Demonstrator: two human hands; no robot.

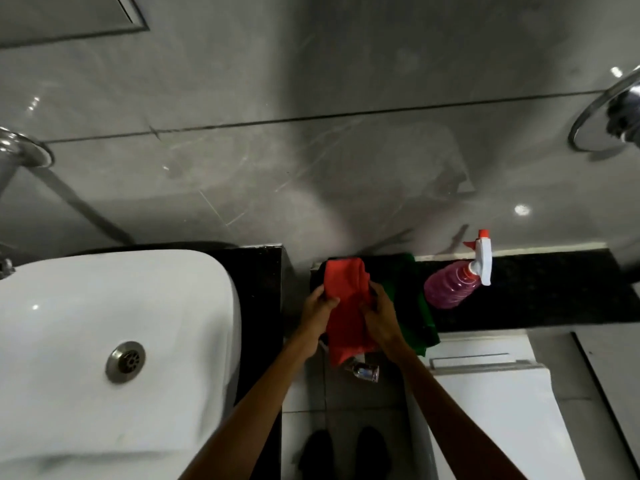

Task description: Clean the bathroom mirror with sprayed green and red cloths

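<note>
A red cloth (pixel 346 306) hangs bunched between my two hands above the black ledge (pixel 536 292). My left hand (pixel 317 311) grips its left edge and my right hand (pixel 379 315) grips its right side. A green cloth (pixel 420 313) lies on the ledge just right of my right hand, partly hidden by it, with one corner drooping over the front edge. A spray bottle (pixel 450 285) with pink liquid and a white trigger head stands on the ledge right of the green cloth. Only a corner of the mirror frame (pixel 135 15) shows at the top left.
A white basin (pixel 114 341) with a metal drain fills the left on a black counter (pixel 259 306). A white toilet tank and lid (pixel 491 393) sit below the ledge. A small shiny object (pixel 363 370) lies under the red cloth. A chrome ring holder (pixel 602 112) is at the right wall.
</note>
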